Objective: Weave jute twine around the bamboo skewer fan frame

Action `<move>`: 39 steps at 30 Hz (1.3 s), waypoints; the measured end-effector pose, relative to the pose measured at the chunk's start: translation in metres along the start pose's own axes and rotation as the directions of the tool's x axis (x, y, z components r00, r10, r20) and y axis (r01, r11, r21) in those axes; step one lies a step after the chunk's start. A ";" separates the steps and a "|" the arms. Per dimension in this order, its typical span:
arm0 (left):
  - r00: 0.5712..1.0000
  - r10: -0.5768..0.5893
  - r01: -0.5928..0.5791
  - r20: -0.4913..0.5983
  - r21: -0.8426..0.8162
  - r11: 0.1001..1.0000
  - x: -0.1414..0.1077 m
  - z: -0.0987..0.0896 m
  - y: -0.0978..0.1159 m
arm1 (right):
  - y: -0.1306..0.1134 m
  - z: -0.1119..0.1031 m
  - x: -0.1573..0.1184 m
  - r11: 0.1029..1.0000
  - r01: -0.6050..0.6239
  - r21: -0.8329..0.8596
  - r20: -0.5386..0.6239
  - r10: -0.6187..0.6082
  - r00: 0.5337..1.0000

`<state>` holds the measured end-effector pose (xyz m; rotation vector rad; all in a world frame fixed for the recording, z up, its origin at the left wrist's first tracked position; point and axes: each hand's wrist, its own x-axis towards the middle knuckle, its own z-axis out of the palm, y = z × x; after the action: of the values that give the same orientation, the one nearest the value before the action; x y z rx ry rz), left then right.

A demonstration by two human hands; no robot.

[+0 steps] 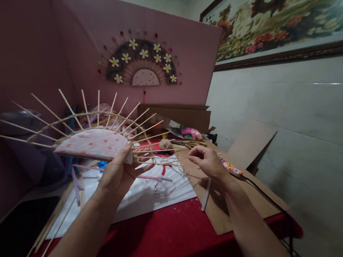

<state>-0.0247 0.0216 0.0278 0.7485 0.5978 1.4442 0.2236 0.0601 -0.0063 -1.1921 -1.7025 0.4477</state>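
Observation:
My left hand (118, 172) grips the right end of a half-round fan frame (92, 144), its base covered in white cloth with red spots. Thin wooden sticks (85, 108) spread out from the curved edge, and twine (74, 116) is woven across them in an arc. To the right, my right hand (206, 159) is closed in a pinch by the lowest stick tips. A thin strand seems to run from the frame to its fingers, but what lies between them is too small to make out. A ball of twine (165, 144) sits behind the hands.
White paper (155, 194) and brown cardboard (234, 209) lie on the red tablecloth (161, 240). A glue gun with a patterned body (232, 167) trails a black cable at right. Loose sticks (48, 220) lie at left. A finished flowered fan (141, 62) hangs on the pink board behind.

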 end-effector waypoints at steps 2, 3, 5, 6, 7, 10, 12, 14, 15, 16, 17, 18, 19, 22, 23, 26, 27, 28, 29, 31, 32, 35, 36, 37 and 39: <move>1.000 0.004 -0.004 -0.001 -0.010 1.000 -0.001 0.001 0.001 | 0.002 0.001 -0.001 0.998 0.008 -0.069 0.017 -0.007 1.000; 1.000 0.003 -0.003 -0.003 -0.009 1.000 -0.001 0.002 0.001 | 0.002 0.001 -0.001 0.996 0.014 -0.089 0.031 -0.011 0.999; 1.000 0.001 -0.001 -0.006 0.000 1.000 -0.002 0.003 0.002 | 0.003 0.003 -0.002 0.993 0.024 -0.115 0.052 -0.018 0.998; 1.000 -0.003 0.003 -0.006 0.003 1.000 -0.003 0.003 0.002 | 0.003 0.004 -0.002 0.991 0.029 -0.127 0.052 -0.022 0.998; 1.000 -0.008 0.008 -0.004 0.009 1.000 -0.003 0.003 0.001 | 0.004 0.005 -0.002 0.989 0.033 -0.142 0.047 -0.026 0.999; 1.000 -0.027 0.027 0.014 0.036 0.999 -0.003 0.002 0.001 | 0.004 0.007 -0.002 0.978 0.046 -0.202 0.004 -0.046 0.999; 0.999 -0.039 0.037 0.028 0.053 0.998 -0.002 0.001 0.001 | 0.005 0.009 -0.002 0.971 0.060 -0.233 -0.019 -0.067 0.998; 0.998 -0.053 0.051 0.039 0.050 0.997 -0.001 0.000 0.000 | 0.005 0.010 -0.002 0.966 0.078 -0.245 -0.026 -0.087 0.996; 0.997 -0.061 0.059 0.043 0.047 0.997 -0.001 0.000 0.000 | 0.004 0.011 -0.003 0.966 0.089 -0.243 -0.028 -0.098 0.995; 0.997 -0.067 0.065 0.042 0.041 0.997 -0.001 0.000 0.000 | 0.003 0.011 -0.003 0.966 0.100 -0.237 -0.033 -0.111 0.993; 0.997 -0.071 0.069 0.041 0.036 0.997 -0.001 -0.001 0.000 | 0.001 0.011 -0.004 0.966 0.114 -0.231 -0.043 -0.127 0.991; 0.997 -0.072 0.071 0.038 0.034 0.997 0.000 -0.001 0.000 | -0.001 0.010 -0.005 0.966 0.129 -0.226 -0.056 -0.145 0.988; 0.997 -0.072 0.070 0.034 0.036 0.997 0.000 -0.001 0.000 | -0.004 0.010 -0.006 0.964 0.144 -0.224 -0.073 -0.164 0.984; 0.997 -0.075 0.073 0.031 0.057 0.996 0.000 -0.002 -0.001 | -0.013 0.011 -0.009 0.968 0.177 -0.179 -0.108 -0.198 0.974; 0.997 -0.077 0.074 0.031 0.066 0.995 0.000 -0.002 -0.001 | -0.016 0.012 -0.010 0.976 0.178 -0.130 -0.103 -0.191 0.976; 0.995 -0.088 0.084 0.043 0.089 0.993 0.000 -0.002 -0.004 | -0.023 0.018 -0.014 0.981 0.122 0.154 -0.010 -0.122 0.993; 0.993 -0.101 0.095 0.054 0.101 0.990 -0.001 -0.002 -0.005 | -0.025 0.020 -0.015 0.963 0.083 0.257 0.039 -0.096 0.995; 0.991 -0.119 0.111 0.068 0.115 0.987 -0.002 -0.002 -0.007 | -0.028 0.022 -0.016 0.938 0.038 0.344 0.086 -0.071 0.994; 0.987 -0.138 0.126 0.083 0.131 0.983 -0.002 -0.001 -0.008 | -0.030 0.024 -0.018 0.911 -0.011 0.413 0.131 -0.047 0.990; 0.980 -0.169 0.150 0.109 0.163 0.975 -0.004 0.000 -0.011 | -0.035 0.027 -0.020 0.862 -0.099 0.497 0.200 -0.003 0.980; 0.977 -0.180 0.158 0.115 0.176 0.972 -0.004 0.001 -0.013 | -0.038 0.027 -0.020 0.840 -0.131 0.526 0.224 0.012 0.975; 0.967 -0.219 0.193 0.129 0.188 0.963 -0.005 0.002 -0.016 | -0.043 0.027 -0.022 0.789 -0.156 0.595 0.265 -0.009 0.964; 0.961 -0.236 0.208 0.141 0.188 0.960 -0.005 0.002 -0.016 | -0.044 0.027 -0.022 0.779 -0.146 0.610 0.271 -0.032 0.962; 0.954 -0.254 0.223 0.157 0.189 0.956 -0.005 0.002 -0.017 | -0.044 0.027 -0.023 0.769 -0.135 0.625 0.277 -0.057 0.959; 0.936 -0.289 0.251 0.200 0.194 0.948 -0.004 0.000 -0.018 | -0.044 0.028 -0.023 0.743 -0.120 0.659 0.292 -0.105 0.951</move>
<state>-0.0130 0.0177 0.0141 0.9098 0.6220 1.0465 0.1779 0.0267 0.0013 -0.6028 -1.5685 1.2008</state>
